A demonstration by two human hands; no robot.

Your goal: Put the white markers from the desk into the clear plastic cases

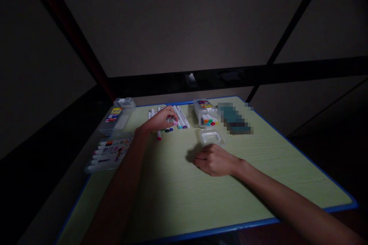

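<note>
"White barrels in a row: those markers (pixel 181 116) at the far side of the worktop (pixel 178 195). How do they lie?"

"Side by side, long axes running away from the person, coloured ends facing back this way. One red-ended marker (pixel 159 136) juts out nearer than the others."

"And which of the hands is closer?"

"The left hand (pixel 162 118), easily. It is right over the row, fingers closed around a pink-ended marker (pixel 174 123). The pink end shows below the fingertips; most of the barrel is hidden, so I can't say exactly how it is angled."

"What about the right hand (pixel 214 160)?"

"Curled shut, knuckles up, well apart from the row. Whether anything is inside it, I can't tell."

"So where does the clear case (pixel 197 111) sit between them?"

"To the right of the left hand, and straight out beyond the right one. Its mouth faces the person, with coloured marker ends (pixel 209 121) showing in it, their axes running much as the row's do."

"And the lid (pixel 202 138)?"

"Folded out toward the person, between the case's mouth and the right hand. Hand and lid overlap in view; contact is unclear."
</note>
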